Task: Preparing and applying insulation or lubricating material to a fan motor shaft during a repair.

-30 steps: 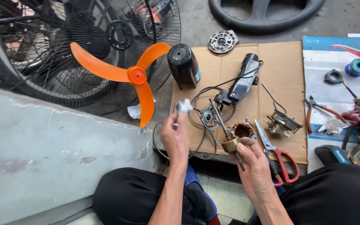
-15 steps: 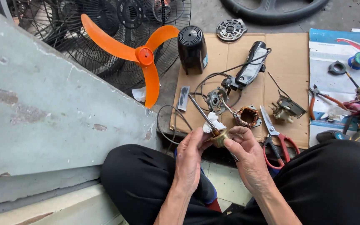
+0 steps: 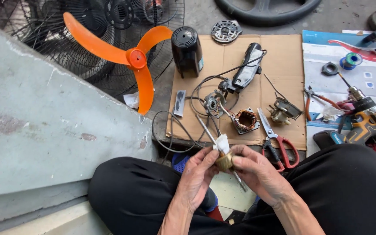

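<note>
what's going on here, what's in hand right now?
A person sits on the ground with both hands over their lap. The left hand and right hand together grip a small brass-coloured part with a bit of white cloth against it and a thin shaft through it. In front, a sheet of cardboard carries a wound copper coil, a black motor cover and red-handled scissors. An orange fan blade lies against a wire fan guard to the left.

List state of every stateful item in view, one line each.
left hand: gripping small brass part
right hand: gripping the same part
orange fan blade: detached, lying against grille
scissors: closed
black motor cover: off, upright
stator: exposed
</note>
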